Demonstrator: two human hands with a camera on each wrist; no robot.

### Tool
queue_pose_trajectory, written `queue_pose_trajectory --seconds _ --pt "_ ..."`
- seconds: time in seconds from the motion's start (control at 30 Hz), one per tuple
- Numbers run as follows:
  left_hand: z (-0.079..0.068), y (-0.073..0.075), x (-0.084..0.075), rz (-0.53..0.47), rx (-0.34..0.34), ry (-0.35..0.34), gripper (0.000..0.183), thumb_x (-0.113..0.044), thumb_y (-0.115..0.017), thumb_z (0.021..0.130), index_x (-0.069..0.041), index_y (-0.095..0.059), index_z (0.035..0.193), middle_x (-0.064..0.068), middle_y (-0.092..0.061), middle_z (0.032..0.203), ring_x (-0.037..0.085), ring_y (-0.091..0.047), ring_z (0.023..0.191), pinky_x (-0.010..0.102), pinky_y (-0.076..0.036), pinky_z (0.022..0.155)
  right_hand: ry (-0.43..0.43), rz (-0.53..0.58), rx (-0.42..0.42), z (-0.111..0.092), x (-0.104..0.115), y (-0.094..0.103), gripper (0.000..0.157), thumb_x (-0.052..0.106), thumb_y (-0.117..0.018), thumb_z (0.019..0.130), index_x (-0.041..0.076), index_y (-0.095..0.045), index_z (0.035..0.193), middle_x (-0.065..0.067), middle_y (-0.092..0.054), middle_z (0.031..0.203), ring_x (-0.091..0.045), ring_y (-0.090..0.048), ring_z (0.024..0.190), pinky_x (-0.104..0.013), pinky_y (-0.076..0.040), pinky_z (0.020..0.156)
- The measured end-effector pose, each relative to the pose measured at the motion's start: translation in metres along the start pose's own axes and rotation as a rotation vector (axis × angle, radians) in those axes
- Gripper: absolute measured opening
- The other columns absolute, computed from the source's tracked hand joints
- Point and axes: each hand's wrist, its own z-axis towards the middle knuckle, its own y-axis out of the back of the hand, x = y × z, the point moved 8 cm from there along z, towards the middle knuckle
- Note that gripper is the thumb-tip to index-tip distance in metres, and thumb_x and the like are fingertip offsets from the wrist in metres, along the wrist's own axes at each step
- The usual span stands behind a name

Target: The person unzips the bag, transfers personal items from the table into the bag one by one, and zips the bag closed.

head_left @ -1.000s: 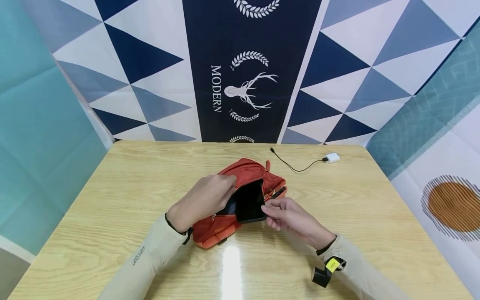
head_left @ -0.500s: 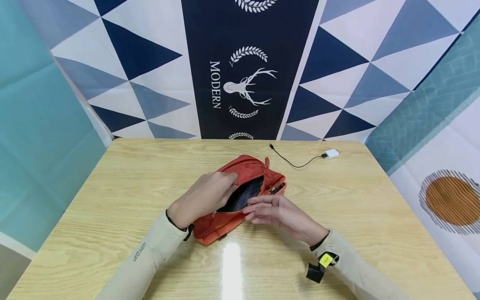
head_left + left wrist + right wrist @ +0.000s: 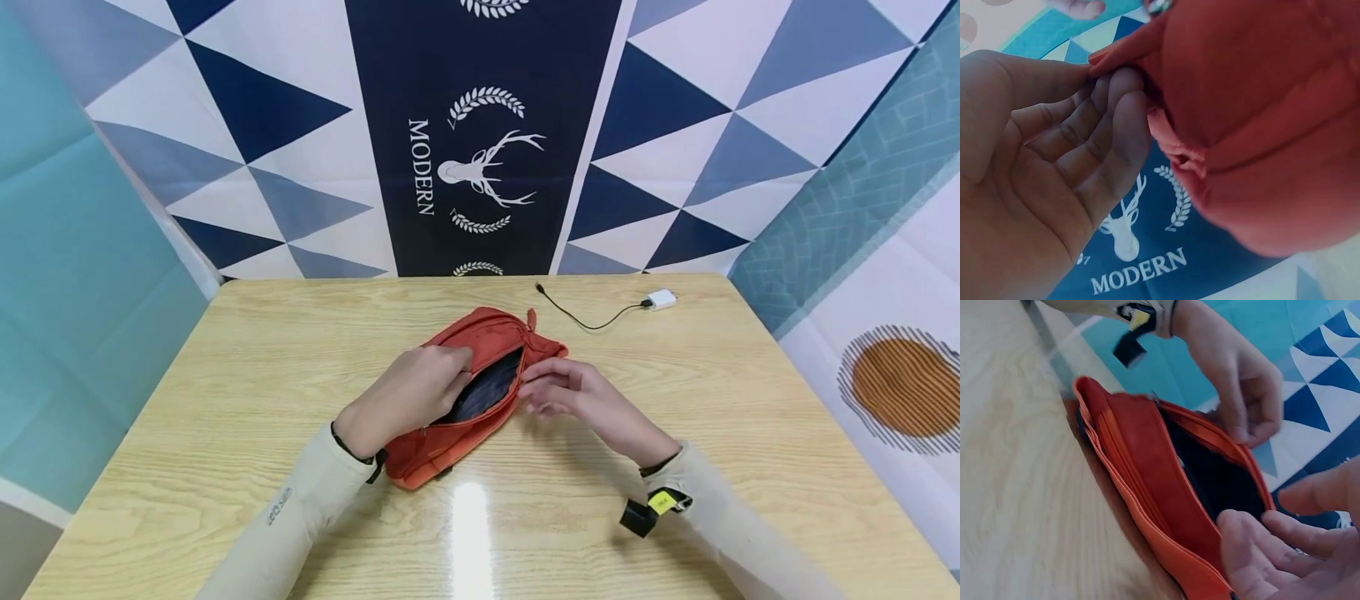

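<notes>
A red-orange zip bag (image 3: 487, 329) lies slantwise on the table, its long mouth spread and dark lining (image 3: 483, 392) showing. The left hand (image 3: 412, 387) pinches the far edge of the mouth between thumb and fingers; its wrist view shows red fabric (image 3: 1260, 125) held at the fingertips. At the right end of the mouth is the right hand (image 3: 588, 400), fingers loosely bent, with thumb and fingertips apart close to the zip edge. In the right wrist view, the bag's interior (image 3: 1216, 475) looks dark. No phone shows in any current view.
Behind the bag lies a short black cable (image 3: 592, 326) plugged into a white charger (image 3: 662, 299). The wooden table (image 3: 247, 400) ends at a patterned cloth backdrop (image 3: 480, 183). A small black device (image 3: 639, 517) hangs from the right wrist.
A black phone, held by the right hand one second ago, went down into the bag and out of sight. The right hand let go and drew back rightward. The left hand kept its grip.
</notes>
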Motion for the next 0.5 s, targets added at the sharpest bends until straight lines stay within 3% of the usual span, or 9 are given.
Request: queue_pose_trajectory --seconds 0.23,0.37,0.5 --pt "-0.001 -0.020 -0.004 0.027 0.082 0.014 0.008 -0.014 -0.063 0.096 -0.011 -0.059 0.090 -0.004 -0.049 0.068 0.009 -0.051 0.057 0.025 -0.041 0.050 0.057 -0.193 -0.051 0.005 0.004 0.029 0.033 0.012 -0.056 0.102 -0.006 -0.055 0.129 -0.028 -0.063 0.120 -0.043 -0.065 0.100 -0.047 -0.055 0.083" --pt "-0.002 -0.026 -0.003 0.045 0.111 0.036 0.008 -0.012 -0.067 0.092 -0.011 -0.060 0.095 -0.003 -0.051 0.072 0.010 -0.051 0.058 0.025 -0.040 0.048 0.095 -0.266 -0.152 0.010 0.002 0.063 0.031 0.010 -0.054 0.102 -0.009 -0.055 0.127 -0.029 -0.062 0.119 -0.033 -0.068 0.094 -0.043 -0.057 0.080" --pt "-0.004 -0.030 0.000 0.039 0.157 0.069 0.019 -0.007 -0.068 0.087 -0.009 -0.061 0.105 -0.002 -0.054 0.078 0.011 -0.052 0.062 0.025 -0.041 0.050 0.109 -0.324 -0.259 0.009 -0.005 0.103 0.033 0.009 -0.052 0.103 -0.012 -0.052 0.128 -0.032 -0.061 0.118 -0.018 -0.069 0.091 -0.035 -0.057 0.077"
